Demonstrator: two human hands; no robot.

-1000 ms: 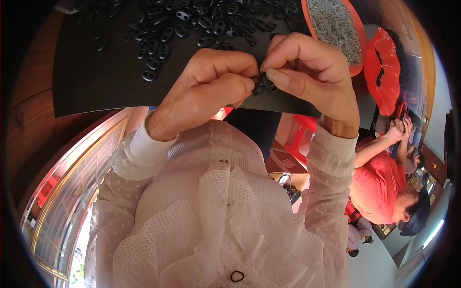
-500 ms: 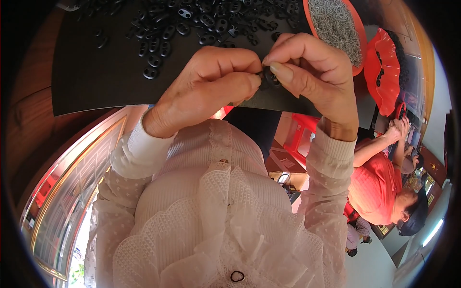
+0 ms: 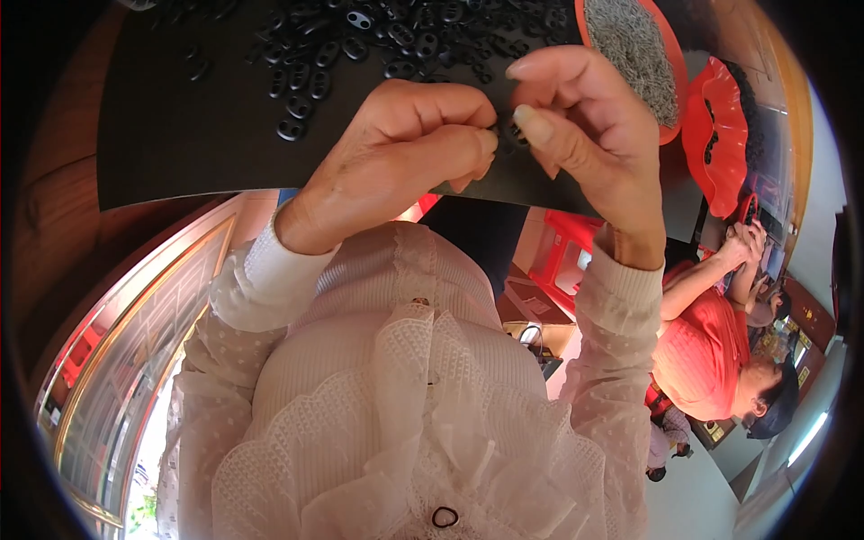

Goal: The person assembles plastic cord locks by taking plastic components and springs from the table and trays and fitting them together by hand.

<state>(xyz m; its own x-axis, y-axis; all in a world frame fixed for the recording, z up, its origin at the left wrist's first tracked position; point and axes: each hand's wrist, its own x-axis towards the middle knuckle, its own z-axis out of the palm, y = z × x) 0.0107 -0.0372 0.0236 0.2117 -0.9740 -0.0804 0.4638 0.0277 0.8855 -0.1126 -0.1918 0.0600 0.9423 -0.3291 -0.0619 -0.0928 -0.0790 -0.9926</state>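
Observation:
My left hand [image 3: 409,148] is closed over the near part of the black work surface [image 3: 207,153], thumb pressed against curled fingers. Whatever it grips is hidden. To its right, my right hand [image 3: 585,126] has its index finger raised away from the thumb. A small black cord lock [image 3: 518,134] shows just under that thumb tip, apparently held against the fingers behind, which are partly hidden. Beyond both hands lies a loose heap of black two-hole cord locks [image 3: 355,49], several of them scattered toward the left.
An orange bowl [image 3: 668,135] of small metal springs [image 3: 630,63] stands at the far right. Beside it is a red wavy-rimmed dish [image 3: 727,157] with black pieces. A person in a red shirt [image 3: 706,351] works farther right. A red stool [image 3: 562,256] stands below the table.
My hands have drawn slightly apart; they nearly met at the cord lock before. My right index finger has lifted off the thumb. The view has shifted slightly.

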